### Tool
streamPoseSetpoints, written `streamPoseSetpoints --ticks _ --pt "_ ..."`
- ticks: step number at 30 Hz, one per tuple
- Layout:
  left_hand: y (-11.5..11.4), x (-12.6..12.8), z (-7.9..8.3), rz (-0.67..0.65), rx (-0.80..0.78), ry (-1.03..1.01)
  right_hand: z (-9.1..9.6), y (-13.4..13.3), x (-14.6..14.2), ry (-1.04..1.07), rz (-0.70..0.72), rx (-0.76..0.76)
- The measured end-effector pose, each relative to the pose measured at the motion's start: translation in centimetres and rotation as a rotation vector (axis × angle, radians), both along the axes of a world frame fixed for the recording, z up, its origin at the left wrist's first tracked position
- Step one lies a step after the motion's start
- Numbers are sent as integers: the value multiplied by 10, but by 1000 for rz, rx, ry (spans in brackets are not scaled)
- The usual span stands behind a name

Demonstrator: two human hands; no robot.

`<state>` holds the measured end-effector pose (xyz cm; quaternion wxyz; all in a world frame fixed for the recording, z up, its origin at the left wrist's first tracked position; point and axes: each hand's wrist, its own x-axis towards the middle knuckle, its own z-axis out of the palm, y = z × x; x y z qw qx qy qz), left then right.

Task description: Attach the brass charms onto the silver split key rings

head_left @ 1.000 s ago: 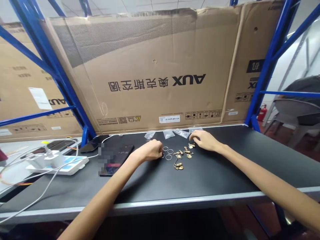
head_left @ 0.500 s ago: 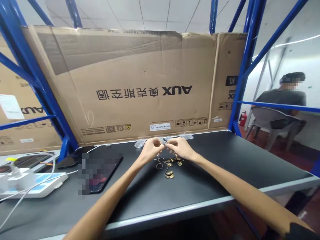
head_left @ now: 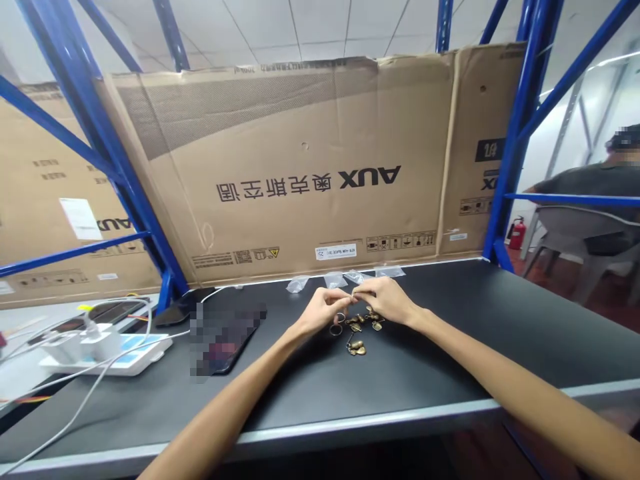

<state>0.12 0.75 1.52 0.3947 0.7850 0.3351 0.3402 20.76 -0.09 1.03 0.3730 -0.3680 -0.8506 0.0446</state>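
My left hand point(head_left: 323, 311) and my right hand point(head_left: 391, 298) meet fingertip to fingertip above the black tabletop. Both are closed in a pinch on something small that I cannot make out. Just below my left fingers is a metal split ring point(head_left: 336, 329), with another ring partly behind the fingers. Bronze-coloured charms point(head_left: 356, 320) lie in a cluster beneath the hands, some partly hidden by my right fingers. Closer to me rests a separate bronze charm point(head_left: 357, 348) with a short chain.
Small clear plastic bags point(head_left: 299, 285) lie along the back edge, before a large cardboard box point(head_left: 300, 133). To the left are a phone point(head_left: 233, 350), a white power strip point(head_left: 145, 357) and cables. Blue rack posts point(head_left: 515, 147) flank the table. A person point(head_left: 590, 173) sits beyond at right.
The whole view has shifted, so the scene sits farther right. My hands remain together, with the left fingers now lower and nearer the rings.
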Motion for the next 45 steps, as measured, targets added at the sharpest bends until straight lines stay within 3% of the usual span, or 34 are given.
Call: streamPoseSetpoints --ticks 14,24,31,38,45 --pt "-8 1 6 -38 7 4 3 -3 2 3 -14 -27" --pt "-14 8 1 69 58 -28 6 -4 2 -37 -21 -67" --pt "-3 9 -6 191 94 -88 21 5 34 -178 -209 -112" --pt "4 5 -10 199 43 -92 8 13 43 -363 -285 -154" --pt "6 5 -13 189 42 -90 5 16 42 -412 -250 -181"
